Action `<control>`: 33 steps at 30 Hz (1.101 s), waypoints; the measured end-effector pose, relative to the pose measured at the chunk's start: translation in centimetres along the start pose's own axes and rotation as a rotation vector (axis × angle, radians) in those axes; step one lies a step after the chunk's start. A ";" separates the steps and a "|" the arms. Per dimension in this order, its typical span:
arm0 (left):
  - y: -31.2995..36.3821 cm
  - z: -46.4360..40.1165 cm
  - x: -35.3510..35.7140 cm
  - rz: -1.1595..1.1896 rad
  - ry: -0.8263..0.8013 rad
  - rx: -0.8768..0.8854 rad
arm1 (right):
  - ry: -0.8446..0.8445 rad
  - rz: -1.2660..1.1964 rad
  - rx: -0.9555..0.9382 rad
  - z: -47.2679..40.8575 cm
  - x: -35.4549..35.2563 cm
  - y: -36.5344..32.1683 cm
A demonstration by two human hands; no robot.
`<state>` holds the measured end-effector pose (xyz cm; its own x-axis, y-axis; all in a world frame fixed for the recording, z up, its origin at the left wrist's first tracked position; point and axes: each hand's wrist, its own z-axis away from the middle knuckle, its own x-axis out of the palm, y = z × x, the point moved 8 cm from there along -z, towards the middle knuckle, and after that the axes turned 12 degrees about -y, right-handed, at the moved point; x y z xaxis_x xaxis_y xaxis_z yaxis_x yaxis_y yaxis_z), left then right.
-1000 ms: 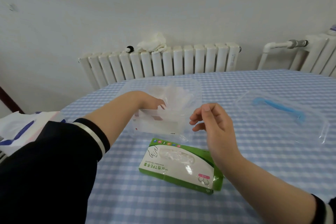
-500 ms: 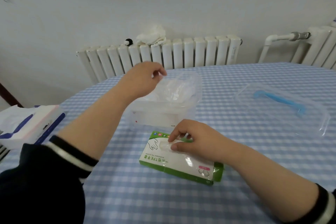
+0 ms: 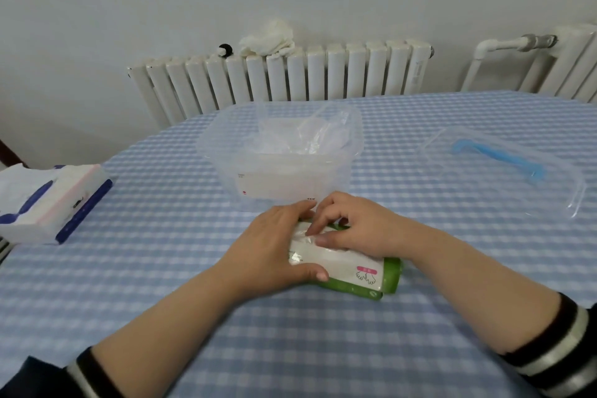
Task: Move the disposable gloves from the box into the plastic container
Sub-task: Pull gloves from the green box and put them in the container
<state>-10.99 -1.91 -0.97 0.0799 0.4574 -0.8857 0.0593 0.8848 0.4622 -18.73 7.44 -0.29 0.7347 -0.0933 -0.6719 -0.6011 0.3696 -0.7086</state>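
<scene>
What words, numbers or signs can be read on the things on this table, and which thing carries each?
Glove box: pink label with small characters, too blurred to read; a drawn glove outline beneath it; the hands cover the rest.
Plastic container: a sticker with tiny print and a red dot, unreadable.
Tissue pack: blue shapes and a small dark mark, no legible text.
Clear lid: no text visible.

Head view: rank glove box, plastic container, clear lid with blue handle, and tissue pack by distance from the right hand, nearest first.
From the right hand:
1. Glove box, directly under it, fingers on its top.
2. Plastic container, just behind the hand, toward the radiator.
3. Clear lid with blue handle, off to the right and farther back.
4. Tissue pack, far left edge of the table.
</scene>
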 end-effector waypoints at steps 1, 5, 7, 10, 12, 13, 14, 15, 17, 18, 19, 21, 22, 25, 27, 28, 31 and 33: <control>0.1 0.0 0.1 -0.005 0.002 -0.001 | 0.028 0.017 -0.003 0.0 0.0 -0.1; 0.1 0.0 0.0 0.017 0.016 -0.020 | 0.144 0.160 -0.035 0.0 0.0 -0.8; 0.1 0.0 -0.1 0.036 0.012 -0.032 | 0.199 0.229 -0.054 0.3 -0.1 -1.2; 0.1 0.0 0.0 0.040 0.004 -0.035 | 0.281 0.416 -0.087 0.5 -0.1 -1.9; 0.0 0.0 0.1 0.041 0.004 -0.036 | 0.365 0.527 -0.124 0.5 -0.2 -2.4; 0.0 0.0 0.1 0.039 0.008 -0.036 | 0.407 0.553 -0.144 0.5 -0.3 -2.7; 0.0 0.0 0.1 0.040 0.012 -0.033 | 0.446 0.569 -0.165 0.6 -0.4 -3.0; 0.0 0.0 0.1 0.044 0.018 -0.028 | 0.482 0.586 -0.188 0.8 -0.4 -3.3; 0.2 0.1 -0.1 0.054 0.026 -0.020 | 0.526 0.600 -0.241 1.1 -0.2 -3.9; 0.4 0.0 -0.1 0.057 0.026 -0.017 | 0.531 0.592 -0.265 1.3 0.0 -4.2; 0.4 0.0 -0.1 0.059 0.027 -0.016 | 0.527 0.572 -0.283 1.3 0.1 -4.3; 0.3 -0.2 -0.1 0.057 0.029 -0.017 | 0.479 0.508 -0.283 1.2 0.3 -4.2; 0.3 -0.2 -0.1 0.055 0.029 -0.016 | 0.442 0.462 -0.265 1.0 0.3 -4.0; 0.2 -0.1 -0.1 0.045 0.034 -0.016 | 0.321 0.305 -0.209 0.4 0.7 -3.3; 0.1 0.0 0.0 0.046 0.032 -0.018 | 0.285 0.232 -0.185 0.5 0.7 -3.3; 0.0 0.1 0.1 0.053 0.032 -0.021 | 0.268 0.208 -0.169 0.5 0.5 -3.2; -0.3 0.1 0.3 0.079 0.033 -0.041 | 0.188 0.262 -0.090 0.3 0.4 -2.1; -0.4 0.1 0.4 0.081 0.028 -0.059 | 0.196 0.317 -0.133 0.0 0.6 -2.2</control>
<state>-10.85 -2.12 -1.53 0.0540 0.5294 -0.8467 -0.0050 0.8480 0.5299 -16.98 6.55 0.81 0.4398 -0.1737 -0.8811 -0.8334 0.2866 -0.4725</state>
